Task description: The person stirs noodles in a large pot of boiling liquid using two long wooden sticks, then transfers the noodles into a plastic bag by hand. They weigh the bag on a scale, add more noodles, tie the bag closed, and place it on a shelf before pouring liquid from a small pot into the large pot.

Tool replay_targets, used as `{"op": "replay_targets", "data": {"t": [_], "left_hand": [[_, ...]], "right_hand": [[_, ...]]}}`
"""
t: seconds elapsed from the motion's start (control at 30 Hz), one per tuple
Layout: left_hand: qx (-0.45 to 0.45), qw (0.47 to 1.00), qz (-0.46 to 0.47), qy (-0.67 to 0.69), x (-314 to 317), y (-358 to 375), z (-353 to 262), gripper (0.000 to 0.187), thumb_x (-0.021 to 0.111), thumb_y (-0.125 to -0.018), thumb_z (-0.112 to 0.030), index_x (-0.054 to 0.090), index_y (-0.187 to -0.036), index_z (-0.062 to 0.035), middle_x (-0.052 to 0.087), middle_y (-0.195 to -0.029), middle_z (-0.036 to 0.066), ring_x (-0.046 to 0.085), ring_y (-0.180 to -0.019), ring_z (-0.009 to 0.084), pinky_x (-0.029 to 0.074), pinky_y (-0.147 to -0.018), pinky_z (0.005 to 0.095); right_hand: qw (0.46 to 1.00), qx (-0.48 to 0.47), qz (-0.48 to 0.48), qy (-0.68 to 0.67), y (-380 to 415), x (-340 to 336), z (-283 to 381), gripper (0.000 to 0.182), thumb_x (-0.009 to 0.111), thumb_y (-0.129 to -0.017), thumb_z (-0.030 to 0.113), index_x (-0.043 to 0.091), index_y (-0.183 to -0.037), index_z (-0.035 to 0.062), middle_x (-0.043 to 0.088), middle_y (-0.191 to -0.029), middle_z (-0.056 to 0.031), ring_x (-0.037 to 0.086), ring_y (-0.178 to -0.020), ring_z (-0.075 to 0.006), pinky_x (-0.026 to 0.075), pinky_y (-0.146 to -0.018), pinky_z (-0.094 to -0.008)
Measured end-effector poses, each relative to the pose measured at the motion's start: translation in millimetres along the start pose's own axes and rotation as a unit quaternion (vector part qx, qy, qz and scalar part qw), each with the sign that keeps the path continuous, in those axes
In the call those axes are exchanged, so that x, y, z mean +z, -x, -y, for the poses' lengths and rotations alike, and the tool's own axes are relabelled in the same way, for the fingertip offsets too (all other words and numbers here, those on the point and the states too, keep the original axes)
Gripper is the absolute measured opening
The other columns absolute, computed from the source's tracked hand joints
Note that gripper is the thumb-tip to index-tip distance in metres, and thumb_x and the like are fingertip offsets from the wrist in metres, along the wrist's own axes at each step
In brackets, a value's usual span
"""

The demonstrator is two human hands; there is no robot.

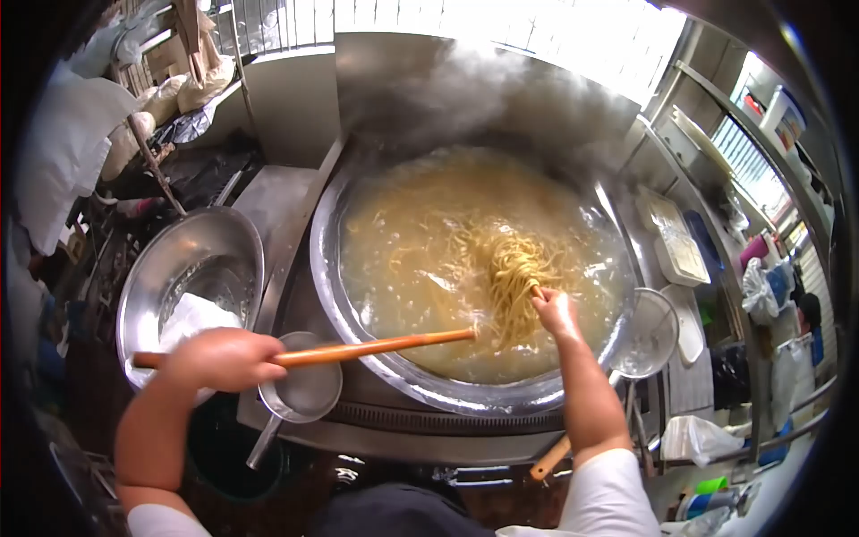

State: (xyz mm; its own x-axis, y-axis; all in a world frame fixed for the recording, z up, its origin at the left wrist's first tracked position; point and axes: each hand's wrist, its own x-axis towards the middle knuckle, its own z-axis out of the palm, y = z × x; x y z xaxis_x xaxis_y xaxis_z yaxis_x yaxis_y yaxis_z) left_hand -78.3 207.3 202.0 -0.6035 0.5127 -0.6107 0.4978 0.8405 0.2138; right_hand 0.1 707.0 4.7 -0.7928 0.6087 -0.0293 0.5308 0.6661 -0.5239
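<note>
A wide metal wok (333,313) holds cloudy, bubbling liquid with noodles in it. My left hand (224,360) is closed around a long wooden stick (376,348), whose tip reaches over the wok's near side. Over the wok, my right hand (557,311) grips the end of a second wooden stick (537,292), mostly hidden by noodles. A thick bundle of yellow noodles (514,273) hangs from it, its lower strands reaching the liquid. Below my left hand lies a metal strainer (302,394).
At left stands a large metal bowl (143,286) with a white cloth or bag (199,320) inside. Another strainer (649,333) sits at the wok's right rim. A wooden handle (549,458) points out near the counter's front edge. Steam rises toward the back panel (394,89).
</note>
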Motion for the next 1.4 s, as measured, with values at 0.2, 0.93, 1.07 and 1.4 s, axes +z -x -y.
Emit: {"op": "replay_targets", "data": {"t": [0.2,0.93,1.07,1.4], "left_hand": [[-0.095,0.961,-0.092,0.244,-45,71,66,0.025,0.060,-0.090,-0.023,0.063,-0.104,-0.0024,0.058,-0.072,0.001,0.053,-0.060,0.0093,0.043,-0.053,0.0287],[-0.022,0.966,-0.218,-0.137,13,-239,-117,0.026,0.052,-0.088,-0.017,0.065,-0.108,-0.0080,0.070,-0.098,0.014,0.069,-0.094,0.0293,0.054,-0.080,0.0411],[-0.008,0.968,-0.199,-0.150,34,-223,-134,0.024,0.055,-0.088,-0.018,0.065,-0.107,-0.0095,0.071,-0.098,0.011,0.070,-0.089,0.0262,0.056,-0.073,0.0394],[0.046,0.980,-0.132,-0.141,65,-127,-79,0.022,0.055,-0.086,-0.016,0.062,-0.105,-0.0066,0.070,-0.090,0.013,0.070,-0.085,0.0298,0.055,-0.071,0.0440]], "right_hand": [[0.993,0.035,0.047,-0.099,16,-22,-29,0.035,0.062,-0.083,0.030,0.067,-0.114,0.0136,0.067,-0.079,-0.0102,0.064,-0.073,-0.0220,0.049,-0.069,-0.0358],[0.952,-0.049,-0.085,0.290,31,-138,-18,0.023,0.051,-0.087,0.020,0.069,-0.083,0.0078,0.068,-0.084,-0.0138,0.065,-0.076,-0.0313,0.051,-0.068,-0.0430],[0.942,0.019,-0.020,0.336,-3,-38,31,0.026,0.044,-0.093,0.017,0.064,-0.110,0.0133,0.071,-0.093,-0.0096,0.069,-0.089,-0.0271,0.055,-0.075,-0.0418],[0.875,-0.240,-0.090,0.410,192,-229,142,0.025,0.068,-0.077,0.016,0.066,-0.103,0.0159,0.063,-0.073,-0.0074,0.063,-0.066,-0.0269,0.046,-0.063,-0.0423]]}}
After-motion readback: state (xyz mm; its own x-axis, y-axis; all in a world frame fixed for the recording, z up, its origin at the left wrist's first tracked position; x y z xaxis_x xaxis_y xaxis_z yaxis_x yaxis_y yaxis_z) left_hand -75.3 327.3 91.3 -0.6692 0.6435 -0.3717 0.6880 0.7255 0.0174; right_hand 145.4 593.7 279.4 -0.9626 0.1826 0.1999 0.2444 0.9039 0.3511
